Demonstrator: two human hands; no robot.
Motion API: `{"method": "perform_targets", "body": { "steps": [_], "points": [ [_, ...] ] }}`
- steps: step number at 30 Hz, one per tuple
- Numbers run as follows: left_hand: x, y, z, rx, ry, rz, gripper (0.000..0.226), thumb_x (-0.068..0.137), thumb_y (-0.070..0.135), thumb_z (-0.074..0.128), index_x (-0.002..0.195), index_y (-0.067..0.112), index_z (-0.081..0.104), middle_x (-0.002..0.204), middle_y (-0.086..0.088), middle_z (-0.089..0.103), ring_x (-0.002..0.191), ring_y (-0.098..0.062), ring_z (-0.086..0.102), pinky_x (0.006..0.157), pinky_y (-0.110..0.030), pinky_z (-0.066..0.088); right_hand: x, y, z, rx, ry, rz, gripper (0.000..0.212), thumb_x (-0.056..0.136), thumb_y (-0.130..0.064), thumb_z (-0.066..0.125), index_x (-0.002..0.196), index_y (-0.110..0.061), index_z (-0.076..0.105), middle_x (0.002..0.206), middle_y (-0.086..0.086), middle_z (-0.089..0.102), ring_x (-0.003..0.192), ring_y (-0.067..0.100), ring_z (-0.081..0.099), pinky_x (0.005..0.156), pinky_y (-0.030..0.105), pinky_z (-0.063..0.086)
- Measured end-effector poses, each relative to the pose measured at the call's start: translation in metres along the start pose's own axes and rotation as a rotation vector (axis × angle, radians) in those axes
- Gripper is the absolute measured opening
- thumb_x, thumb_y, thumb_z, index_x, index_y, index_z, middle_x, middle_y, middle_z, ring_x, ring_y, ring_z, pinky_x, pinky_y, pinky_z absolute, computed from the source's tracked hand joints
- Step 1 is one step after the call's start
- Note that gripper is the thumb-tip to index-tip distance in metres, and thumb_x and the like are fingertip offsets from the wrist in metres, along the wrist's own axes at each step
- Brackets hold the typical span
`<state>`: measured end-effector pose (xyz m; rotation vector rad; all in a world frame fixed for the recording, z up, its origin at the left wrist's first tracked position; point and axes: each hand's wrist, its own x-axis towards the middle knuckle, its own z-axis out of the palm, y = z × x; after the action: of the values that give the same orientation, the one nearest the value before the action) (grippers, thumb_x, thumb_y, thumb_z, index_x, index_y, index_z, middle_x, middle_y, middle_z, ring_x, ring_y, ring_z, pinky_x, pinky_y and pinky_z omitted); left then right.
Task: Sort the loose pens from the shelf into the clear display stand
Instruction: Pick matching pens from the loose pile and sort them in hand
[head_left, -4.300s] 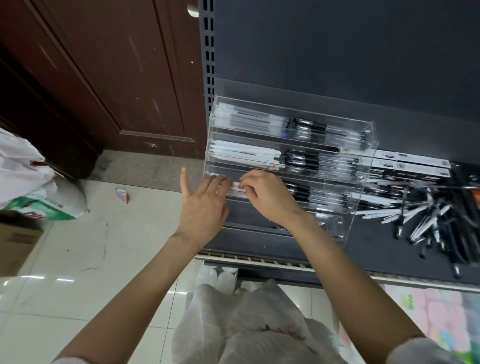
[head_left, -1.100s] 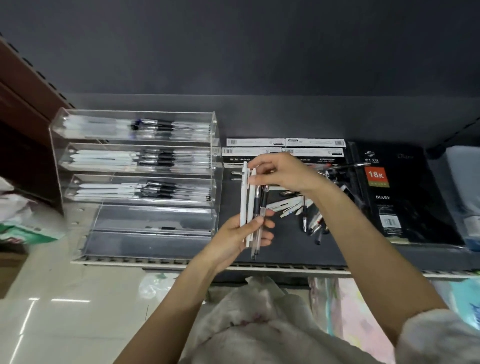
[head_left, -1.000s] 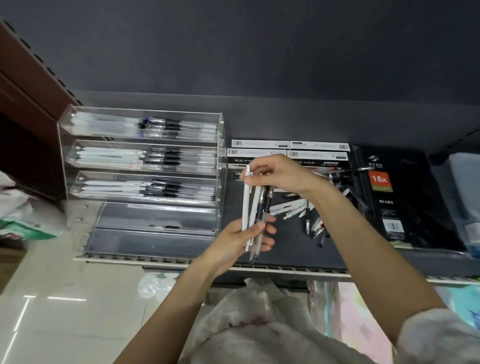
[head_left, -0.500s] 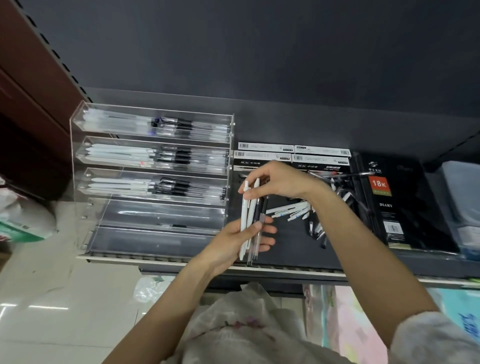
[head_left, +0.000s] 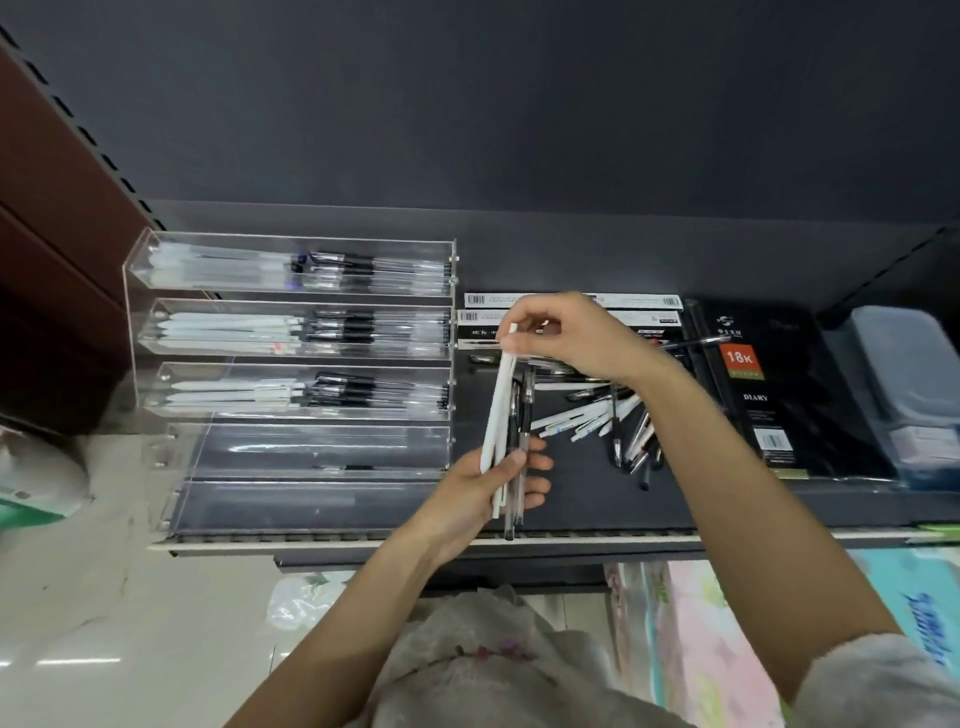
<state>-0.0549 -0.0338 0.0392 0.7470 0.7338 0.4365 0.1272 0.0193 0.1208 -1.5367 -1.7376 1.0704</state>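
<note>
Gripping a pen bunch upright near shelf front edge, left hand palm-up w/ fingers curled; right hand arched above, pinching white pen's top.

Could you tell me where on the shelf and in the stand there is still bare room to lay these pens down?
The stand's two lowest tiers look almost bare. Bare shelf lies between the stand and the loose pens, along the front edge. It is crowded in the three upper tiers and around the pile by the diary.
</note>
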Motion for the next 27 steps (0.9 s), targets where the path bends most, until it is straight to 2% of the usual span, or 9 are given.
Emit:
{"method": "perform_targets", "body": {
  "steps": [2, 4, 6, 8, 11, 16, 19, 22, 27],
  "points": [
    [0.002, 0.002, -0.002, -0.064, 0.041, 0.031, 0.021, 0.098, 0.009, 0.044, 0.107, 0.008, 0.062, 0.088, -0.003, 0.072, 0.076, -0.015, 0.069, 0.072, -0.027, 0.057, -0.017, -0.002, 0.000, 0.111, 0.168, -0.001, 0.010, 0.085, -0.008, 0.067, 0.083, -0.018, 0.065, 0.078, -0.005, 0.064, 0.071, 0.003, 0.059, 0.069, 0.018, 0.048],
    [0.005, 0.006, -0.004, -0.133, 0.085, 0.073, 0.021, 0.098, 0.010, 0.042, 0.108, 0.008, 0.061, 0.095, -0.004, 0.073, 0.082, -0.018, 0.070, 0.073, -0.028, 0.057, -0.041, -0.001, 0.008, 0.351, 0.455, -0.004, 0.011, 0.084, -0.001, 0.065, 0.083, -0.012, 0.063, 0.075, -0.002, 0.066, 0.068, 0.009, 0.063, 0.067, 0.020, 0.052],
    [0.007, 0.010, -0.004, -0.198, 0.108, 0.120, 0.022, 0.098, 0.011, 0.041, 0.110, 0.008, 0.060, 0.101, -0.004, 0.073, 0.090, -0.022, 0.070, 0.075, -0.030, 0.057, -0.066, 0.004, 0.029, 0.544, 0.746, 0.020, 0.009, 0.083, 0.003, 0.065, 0.083, -0.005, 0.062, 0.074, -0.003, 0.067, 0.070, 0.014, 0.065, 0.071, 0.024, 0.054],
    [0.009, 0.013, -0.001, -0.240, 0.127, 0.170, 0.022, 0.099, 0.011, 0.040, 0.112, 0.007, 0.057, 0.107, -0.005, 0.072, 0.097, -0.025, 0.069, 0.079, -0.033, 0.057, -0.081, 0.011, 0.059, 0.640, 0.891, 0.098, 0.015, 0.078, 0.008, 0.067, 0.077, -0.004, 0.059, 0.074, -0.001, 0.068, 0.073, 0.013, 0.066, 0.074, 0.023, 0.052],
    [0.013, 0.016, 0.008, -0.265, 0.146, 0.231, 0.024, 0.099, 0.010, 0.039, 0.116, 0.005, 0.056, 0.112, -0.006, 0.070, 0.101, -0.025, 0.068, 0.081, -0.034, 0.057, -0.088, 0.018, 0.102, 0.612, 0.938, 0.143, 0.016, 0.077, 0.007, 0.069, 0.075, -0.004, 0.058, 0.076, 0.002, 0.068, 0.078, 0.016, 0.067, 0.075, 0.024, 0.051],
    [0.018, 0.013, 0.018, -0.315, 0.167, 0.229, 0.025, 0.100, 0.009, 0.038, 0.120, 0.008, 0.054, 0.114, -0.004, 0.069, 0.099, -0.021, 0.068, 0.081, -0.032, 0.057, -0.086, 0.024, 0.133, 0.296, 0.942, 0.190, 0.014, 0.083, -0.007, 0.069, 0.087, -0.020, 0.067, 0.083, -0.014, 0.070, 0.077, 0.006, 0.066, 0.073, 0.018, 0.050],
    [0.019, 0.011, 0.018, -0.350, 0.162, 0.228, 0.024, 0.100, 0.009, 0.039, 0.117, 0.009, 0.056, 0.110, -0.004, 0.070, 0.098, -0.021, 0.069, 0.080, -0.031, 0.057, -0.087, 0.024, 0.135, 0.222, 0.942, 0.197, 0.011, 0.083, -0.009, 0.070, 0.090, -0.017, 0.070, 0.080, -0.014, 0.070, 0.076, 0.005, 0.066, 0.071, 0.018, 0.051],
    [0.020, 0.011, 0.018, -0.339, 0.165, 0.218, 0.024, 0.099, 0.010, 0.041, 0.118, 0.010, 0.055, 0.094, -0.001, 0.072, 0.083, -0.014, 0.069, 0.071, -0.025, 0.056, -0.089, 0.024, 0.135, 0.101, 0.907, 0.178, 0.010, 0.081, -0.009, 0.072, 0.088, -0.016, 0.071, 0.080, -0.013, 0.070, 0.072, 0.004, 0.066, 0.068, 0.021, 0.053],
    [0.022, 0.006, 0.019, -0.276, 0.181, 0.214, 0.024, 0.099, 0.014, 0.040, 0.118, 0.014, 0.055, 0.069, 0.005, 0.053, 0.060, -0.005, 0.048, 0.060, -0.019, 0.040, -0.094, 0.027, 0.139, -0.030, 0.824, 0.146, 0.011, 0.081, -0.013, 0.073, 0.087, -0.015, 0.064, 0.082, -0.010, 0.065, 0.072, 0.004, 0.063, 0.065, 0.022, 0.052]
  ]
}}
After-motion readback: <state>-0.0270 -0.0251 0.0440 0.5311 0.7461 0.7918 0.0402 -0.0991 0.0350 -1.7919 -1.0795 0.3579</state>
